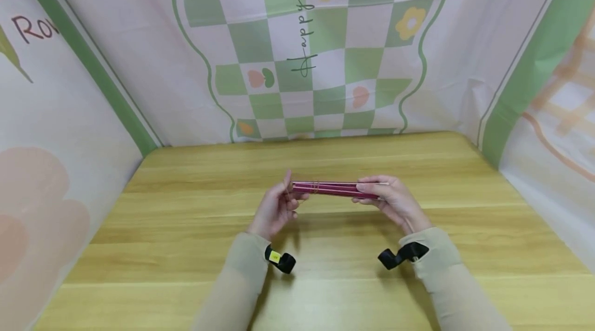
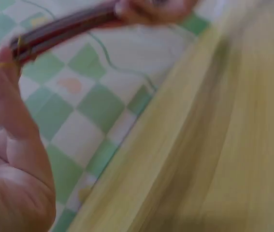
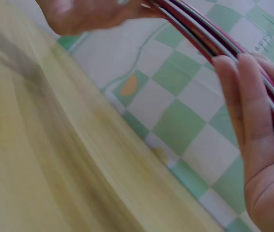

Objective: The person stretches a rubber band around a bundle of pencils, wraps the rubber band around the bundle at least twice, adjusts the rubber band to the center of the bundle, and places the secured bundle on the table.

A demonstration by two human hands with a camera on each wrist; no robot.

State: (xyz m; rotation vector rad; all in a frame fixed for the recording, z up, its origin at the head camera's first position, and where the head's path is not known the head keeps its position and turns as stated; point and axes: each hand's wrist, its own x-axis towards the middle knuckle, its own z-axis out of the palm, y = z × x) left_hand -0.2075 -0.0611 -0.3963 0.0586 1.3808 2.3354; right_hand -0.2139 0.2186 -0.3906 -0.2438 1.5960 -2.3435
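Two hands hold up a bundle of long, thin, dark pink sticks with shiny edges, maybe pencils [image 1: 337, 190], just above the yellow-brown, wood-grained surface [image 1: 186, 248]. The right hand [image 1: 397, 199] pinches the bundle near its right end, with the thumb on one side and the fingers [image 3: 253, 106] on the other, so there is only a bundle-wide gap between them. The left hand [image 1: 274, 209] is at the other end. Its fingers are partly curled, and a thin yellow stretchy band [image 1: 316, 187] runs to them. I cannot tell if they grip the sticks too. Some loops of the band go round the bundle, near the left end. The step in hand looks like working the band at that end, but I cannot tell if it is going on or coming off. I think the next move calls for the right hand to hold the sticks still while the left fingers guide the stretched part over the tips, slowly, so it does not snap away.
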